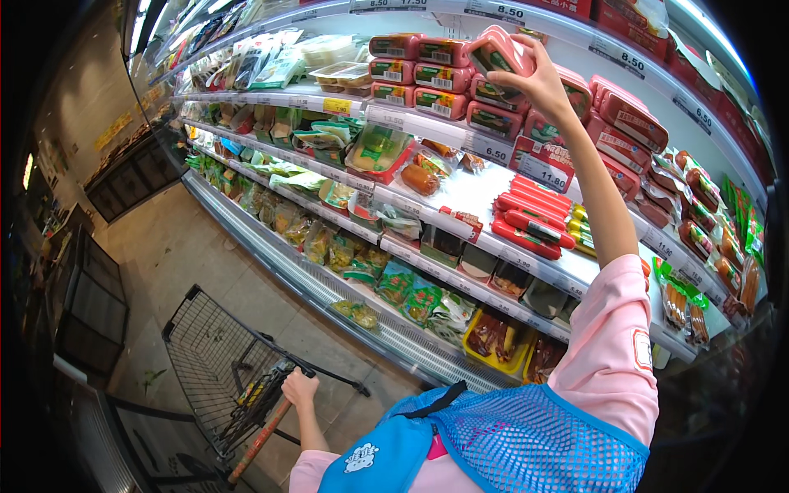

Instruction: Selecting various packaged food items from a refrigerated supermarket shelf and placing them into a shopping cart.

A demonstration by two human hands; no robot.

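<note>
On the upper part of the refrigerated display, my right hand (536, 77) grips a pink packaged meat block (498, 52) with a dark label, tilted above the stacks. Similar pink packs (441, 77) stand in rows just left of it, and larger pink packs (629, 117) are piled to the right of my wrist. Down at the lower left, my left hand (300, 387) is closed around the handle (262, 440) of a wire shopping cart (212, 351). Red-wrapped sausages (533, 215) lie on the shelf below my raised forearm.
Price rails (431, 215) edge the curved shelves. Bagged vegetables (339, 249) fill the lower levels, and yellow trays (499, 342) of meat sit near my body. Dark store fixtures (89, 302) stand across the tiled floor (191, 240) on the left.
</note>
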